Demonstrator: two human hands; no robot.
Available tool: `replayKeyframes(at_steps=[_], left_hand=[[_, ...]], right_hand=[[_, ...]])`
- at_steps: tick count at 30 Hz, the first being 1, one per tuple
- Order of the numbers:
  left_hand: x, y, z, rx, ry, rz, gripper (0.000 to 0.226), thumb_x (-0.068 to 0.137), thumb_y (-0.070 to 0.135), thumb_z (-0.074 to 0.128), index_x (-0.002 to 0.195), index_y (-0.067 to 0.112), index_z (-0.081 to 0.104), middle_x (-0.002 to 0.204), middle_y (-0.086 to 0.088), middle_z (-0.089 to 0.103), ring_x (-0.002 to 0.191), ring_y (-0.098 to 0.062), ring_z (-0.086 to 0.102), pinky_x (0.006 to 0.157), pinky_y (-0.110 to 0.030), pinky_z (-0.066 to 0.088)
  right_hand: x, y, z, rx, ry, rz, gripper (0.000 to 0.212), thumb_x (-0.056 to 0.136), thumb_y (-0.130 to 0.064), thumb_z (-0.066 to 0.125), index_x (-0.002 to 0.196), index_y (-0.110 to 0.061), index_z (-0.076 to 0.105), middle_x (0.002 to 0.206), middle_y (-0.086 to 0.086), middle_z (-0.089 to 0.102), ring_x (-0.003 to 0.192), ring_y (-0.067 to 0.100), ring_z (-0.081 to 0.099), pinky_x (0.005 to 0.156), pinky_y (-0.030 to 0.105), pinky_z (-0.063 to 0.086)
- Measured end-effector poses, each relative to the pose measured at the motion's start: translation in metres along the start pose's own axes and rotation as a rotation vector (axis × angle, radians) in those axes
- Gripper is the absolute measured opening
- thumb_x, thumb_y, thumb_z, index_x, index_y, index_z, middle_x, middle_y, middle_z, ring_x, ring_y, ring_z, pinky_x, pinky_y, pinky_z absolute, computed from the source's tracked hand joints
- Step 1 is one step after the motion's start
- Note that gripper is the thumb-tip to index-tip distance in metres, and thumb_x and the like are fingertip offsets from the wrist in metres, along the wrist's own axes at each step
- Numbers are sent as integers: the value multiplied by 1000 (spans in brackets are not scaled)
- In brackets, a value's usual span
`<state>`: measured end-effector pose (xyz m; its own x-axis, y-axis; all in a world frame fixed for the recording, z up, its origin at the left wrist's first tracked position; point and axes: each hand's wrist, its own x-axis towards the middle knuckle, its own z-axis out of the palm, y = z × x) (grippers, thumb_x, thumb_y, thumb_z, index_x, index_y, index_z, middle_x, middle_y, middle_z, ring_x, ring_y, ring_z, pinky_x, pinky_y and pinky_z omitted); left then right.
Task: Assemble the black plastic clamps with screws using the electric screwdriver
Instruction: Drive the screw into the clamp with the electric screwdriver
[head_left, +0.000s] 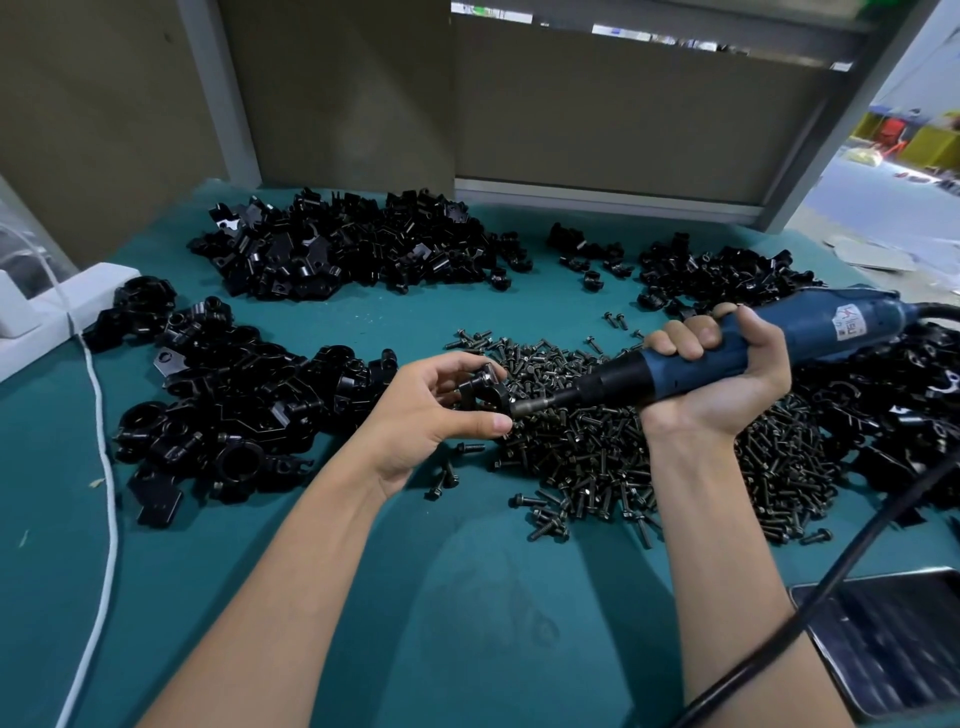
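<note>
My left hand (434, 410) pinches a small black plastic clamp (480, 391) between thumb and fingers, just above the green table. My right hand (722, 374) grips a blue electric screwdriver (769, 340) held almost level. Its bit tip (519, 407) touches the right side of the clamp. Under both hands lies a big heap of dark screws (623, 452). Whether a screw sits on the bit is hidden by my thumb.
Heaps of black clamp parts lie at the left (223, 400), the back (353, 249), the back right (717, 275) and the far right (898, 415). A white cable (106, 467) runs down the left. A phone (904, 629) lies at the near right under the screwdriver's black cord (831, 571).
</note>
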<state>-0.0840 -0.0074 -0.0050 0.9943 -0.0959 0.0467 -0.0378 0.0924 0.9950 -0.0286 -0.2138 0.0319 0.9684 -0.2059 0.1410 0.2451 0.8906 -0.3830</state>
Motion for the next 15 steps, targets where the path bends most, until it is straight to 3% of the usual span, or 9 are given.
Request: replayKeyframes(at_steps=[6, 9, 15], left_hand=[[0, 0, 0, -26, -2, 8, 42, 49, 7, 86, 86, 27, 78, 84, 6, 75, 80, -4, 70, 69, -14, 52], [1, -1, 1, -129, -33, -46, 38, 53, 1, 83, 87, 20, 79, 83, -1, 74, 77, -17, 72, 68, -21, 58], [2, -3, 2, -323, -150, -141, 31, 62, -3, 77, 92, 6, 79, 83, -3, 72, 78, -21, 70, 66, -29, 61]], right_hand=[[-1, -1, -1, -23, -3, -6, 6, 73, -21, 52, 74, -15, 49, 53, -7, 43, 42, 9, 39, 46, 21, 37], [-3, -2, 1, -24, -31, -8, 7, 73, -21, 51, 75, -15, 49, 53, -7, 42, 42, 8, 39, 46, 20, 37], [-10, -9, 8, 53, -283, 21, 17, 70, -21, 56, 84, -14, 53, 51, -7, 43, 40, 8, 41, 43, 20, 35]])
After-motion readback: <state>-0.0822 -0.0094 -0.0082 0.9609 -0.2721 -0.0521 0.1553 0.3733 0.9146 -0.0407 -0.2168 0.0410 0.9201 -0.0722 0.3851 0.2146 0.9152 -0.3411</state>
